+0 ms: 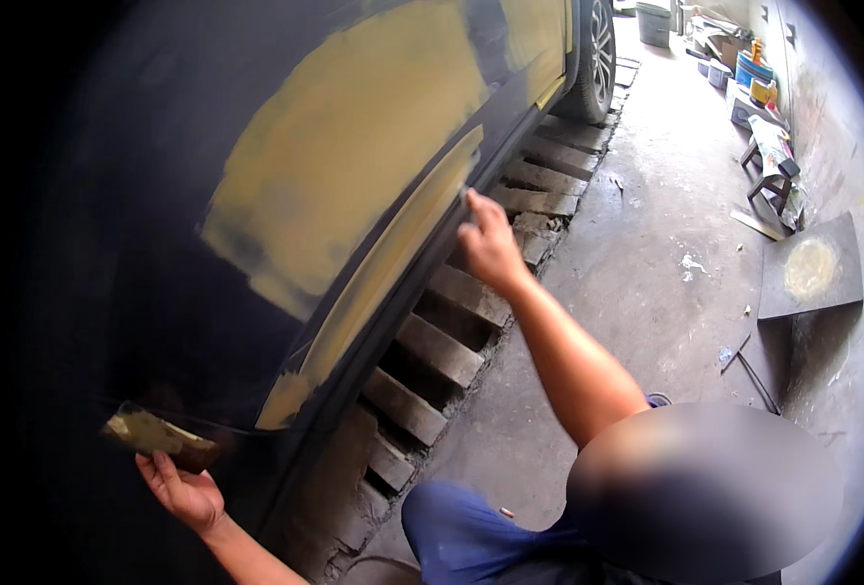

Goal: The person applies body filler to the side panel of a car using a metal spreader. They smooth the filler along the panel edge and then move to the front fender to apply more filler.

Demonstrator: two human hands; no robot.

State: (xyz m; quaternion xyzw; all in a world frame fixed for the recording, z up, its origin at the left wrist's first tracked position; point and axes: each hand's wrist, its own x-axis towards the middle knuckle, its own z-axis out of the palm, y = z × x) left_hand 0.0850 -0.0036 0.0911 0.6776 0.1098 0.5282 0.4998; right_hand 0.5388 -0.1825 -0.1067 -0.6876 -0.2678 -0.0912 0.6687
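Note:
Yellowish filler point(349, 146) covers a broad patch on the dark car door point(159, 322). A narrower filler strip point(383, 263) runs along the door's lower edge, just above the dark sill point(354, 390). My right hand point(491, 239) is closed at the upper end of that strip, its fingertips close to the panel. A small pale edge shows at the fingertips; what they hold is mostly hidden. At lower left, my left hand point(183, 490) grips a flat putty board point(162, 436), smeared with yellowish filler, from below, fingers along its near edge.
Grey slats point(437, 351) span a gap in the floor beside the car. A wheel point(598, 54) stands beyond the door. Along the right wall are a low stool point(771, 166), buckets point(752, 70) and a dark board point(810, 268) with a pale round patch. A blurred oval hides the lower right.

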